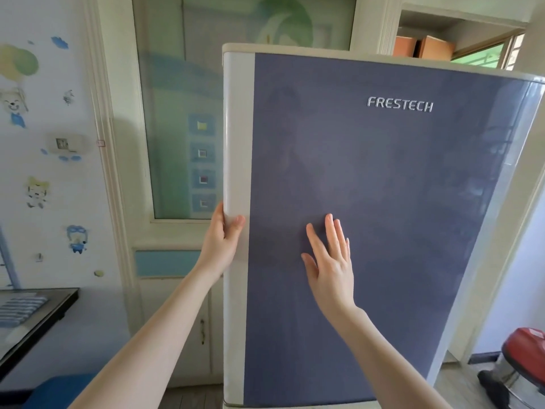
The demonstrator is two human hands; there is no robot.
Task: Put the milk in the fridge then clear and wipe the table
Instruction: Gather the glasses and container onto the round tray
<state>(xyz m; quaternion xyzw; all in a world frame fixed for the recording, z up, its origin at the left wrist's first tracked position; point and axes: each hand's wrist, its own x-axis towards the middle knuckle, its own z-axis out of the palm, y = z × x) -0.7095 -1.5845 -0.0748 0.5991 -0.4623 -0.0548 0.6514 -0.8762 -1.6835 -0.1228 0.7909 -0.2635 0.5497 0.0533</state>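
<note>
A fridge with a blue-grey door [383, 202] marked FRESTECH fills the middle and right of the head view; its door looks closed. My left hand [224, 234] grips the door's white left edge, thumb on the front and fingers wrapped round the side. My right hand [330, 258] lies flat against the blue panel with straight, spread fingers. No milk is in view.
A dark-framed table corner [44, 314] shows at the lower left, with a blue seat [62, 391] below it. Behind the fridge stands a frosted glass door [177, 128]. A red-topped metal canister [522, 367] sits on the floor at the lower right.
</note>
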